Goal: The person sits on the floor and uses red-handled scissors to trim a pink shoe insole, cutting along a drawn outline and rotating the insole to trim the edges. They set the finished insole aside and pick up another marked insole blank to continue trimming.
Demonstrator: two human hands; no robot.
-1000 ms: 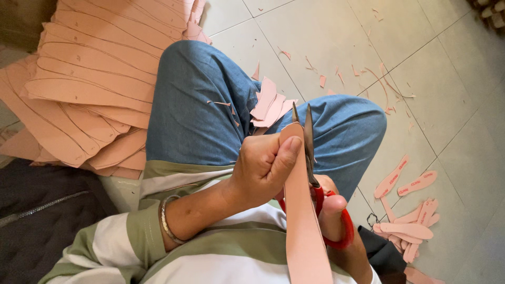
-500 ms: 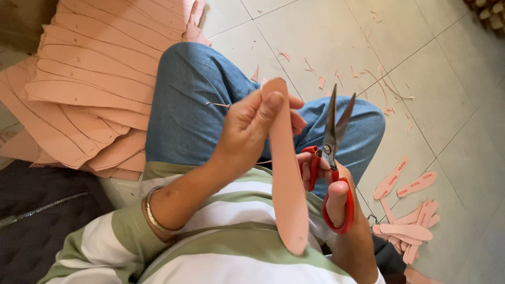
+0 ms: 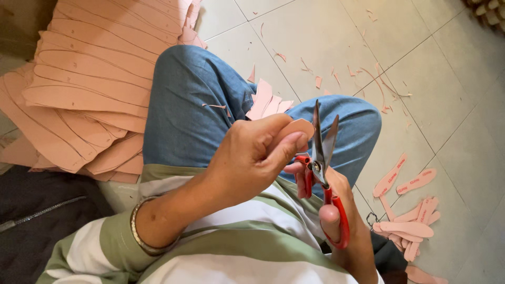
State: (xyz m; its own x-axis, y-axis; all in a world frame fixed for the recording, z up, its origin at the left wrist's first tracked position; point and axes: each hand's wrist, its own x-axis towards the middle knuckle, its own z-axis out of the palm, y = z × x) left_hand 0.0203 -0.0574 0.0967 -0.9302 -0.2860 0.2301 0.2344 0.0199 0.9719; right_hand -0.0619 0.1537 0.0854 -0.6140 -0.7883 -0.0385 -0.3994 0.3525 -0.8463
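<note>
Scissors (image 3: 322, 152), red-handled, in right hand (image 3: 336, 210); blades parted, pointing to twelve o'clock; pink insole blank (image 3: 295, 128) just at their nine o'clock, rounded tip touching blades, pinched by left hand (image 3: 252, 158) thumb and fingers; over the knees.

1. The left hand (image 3: 252, 158) is curled shut, with its thumb pointing toward 3 o'clock.
2. The right hand (image 3: 329, 210) sits at 4 o'clock from it, fingers bent in.

No packages, labels, signs or screens in view.
</note>
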